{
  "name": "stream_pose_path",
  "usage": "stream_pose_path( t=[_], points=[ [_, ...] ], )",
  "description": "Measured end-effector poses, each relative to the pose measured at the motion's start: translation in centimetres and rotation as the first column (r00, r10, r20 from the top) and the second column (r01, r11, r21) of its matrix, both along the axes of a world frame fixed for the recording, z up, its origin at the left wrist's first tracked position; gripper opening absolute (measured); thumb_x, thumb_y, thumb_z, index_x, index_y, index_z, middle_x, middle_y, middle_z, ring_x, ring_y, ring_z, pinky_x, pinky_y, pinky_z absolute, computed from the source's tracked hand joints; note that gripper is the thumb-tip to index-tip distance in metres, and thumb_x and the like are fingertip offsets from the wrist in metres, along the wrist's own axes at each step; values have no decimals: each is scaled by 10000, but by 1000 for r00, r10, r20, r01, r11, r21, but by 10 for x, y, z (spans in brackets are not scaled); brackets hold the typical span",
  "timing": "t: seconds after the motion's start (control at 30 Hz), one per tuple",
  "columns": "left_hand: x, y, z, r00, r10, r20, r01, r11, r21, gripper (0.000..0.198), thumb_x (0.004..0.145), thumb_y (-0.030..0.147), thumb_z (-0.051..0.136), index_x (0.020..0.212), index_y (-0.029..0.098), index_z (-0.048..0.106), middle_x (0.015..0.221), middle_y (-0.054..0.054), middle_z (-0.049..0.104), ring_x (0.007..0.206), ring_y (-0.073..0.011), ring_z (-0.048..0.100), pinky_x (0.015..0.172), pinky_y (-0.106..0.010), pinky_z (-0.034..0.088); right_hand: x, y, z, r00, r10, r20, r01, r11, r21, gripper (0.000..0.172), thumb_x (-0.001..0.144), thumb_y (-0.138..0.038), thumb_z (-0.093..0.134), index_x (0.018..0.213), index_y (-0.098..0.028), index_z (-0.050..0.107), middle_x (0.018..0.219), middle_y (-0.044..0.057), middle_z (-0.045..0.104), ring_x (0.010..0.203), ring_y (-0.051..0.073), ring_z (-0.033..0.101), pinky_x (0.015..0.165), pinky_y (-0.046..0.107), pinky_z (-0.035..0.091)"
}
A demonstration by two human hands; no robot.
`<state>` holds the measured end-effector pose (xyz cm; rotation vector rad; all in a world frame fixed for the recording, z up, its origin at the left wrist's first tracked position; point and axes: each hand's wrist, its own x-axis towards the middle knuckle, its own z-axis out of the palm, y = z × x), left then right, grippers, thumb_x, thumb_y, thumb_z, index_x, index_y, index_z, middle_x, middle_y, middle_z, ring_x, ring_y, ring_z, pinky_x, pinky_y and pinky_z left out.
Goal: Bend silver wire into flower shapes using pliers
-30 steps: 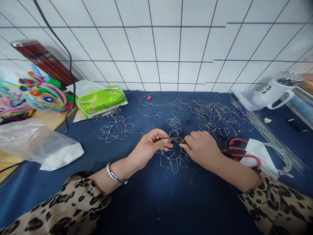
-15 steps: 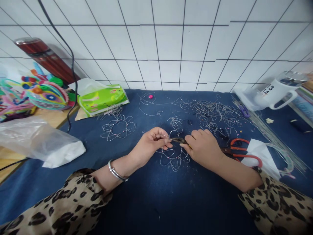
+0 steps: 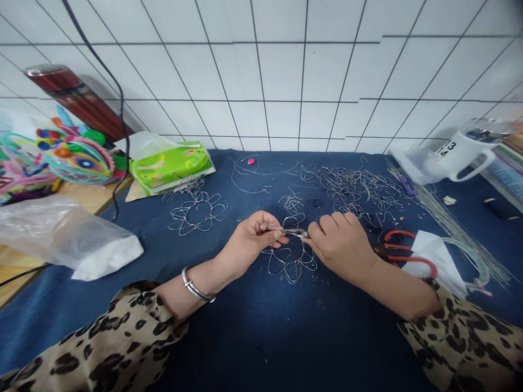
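Pinching the wire flower (image 3: 291, 262), at five o'clock from mid-view, between left hand (image 3: 254, 239) thumb and fingertips. Gripping pliers (image 3: 297, 233) in the right hand (image 3: 339, 239), fingers curled tight, pointing toward nine. Around that flower: second flower (image 3: 193, 224) at ten, wire heap (image 3: 359, 184) at two, scissors (image 3: 404, 258) at three.

Soft light greys the tiled wall (image 3: 281, 71), stretched toward its sides.

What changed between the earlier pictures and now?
The right hand has rolled slightly, turning the pliers so that their metal looks brighter. Nothing was visibly picked up or released. The left hand still pinches the wire flower, and the other flower lies where it was.
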<state>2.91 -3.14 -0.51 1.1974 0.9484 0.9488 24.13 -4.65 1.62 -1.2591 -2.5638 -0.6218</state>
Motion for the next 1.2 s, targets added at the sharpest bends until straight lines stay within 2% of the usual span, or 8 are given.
stream_pose_path(
  t=[0.3,0.77,1.2],
  points=[
    [3,-4,2,999,40,-2,-40,999,13,127,789,159,613,849,153,501,759,-7,627,724,-120,650,633,-221,492,-3,-4,5,1000,-15,5,15,1000,15,318,918,-349,375,802,-157,600,694,57,499,681,180,331,644,347,188],
    [2,-4,7,996,45,-75,-44,999,14,131,771,165,629,848,145,526,710,-12,632,680,-121,640,619,-230,491,-4,-4,0,1000,-18,-19,17,1000,-25,329,916,-363,376,754,-161,578,685,60,502,667,177,336,630,342,175],
    [0,-4,5,994,41,-104,-38,999,31,100,780,170,613,848,164,540,723,-16,633,683,-126,642,622,-242,493,-3,-4,-3,999,-16,-31,15,999,-35,330,915,-370,383,728,-165,560,670,57,506,646,168,334,618,334,166]
  ],
)
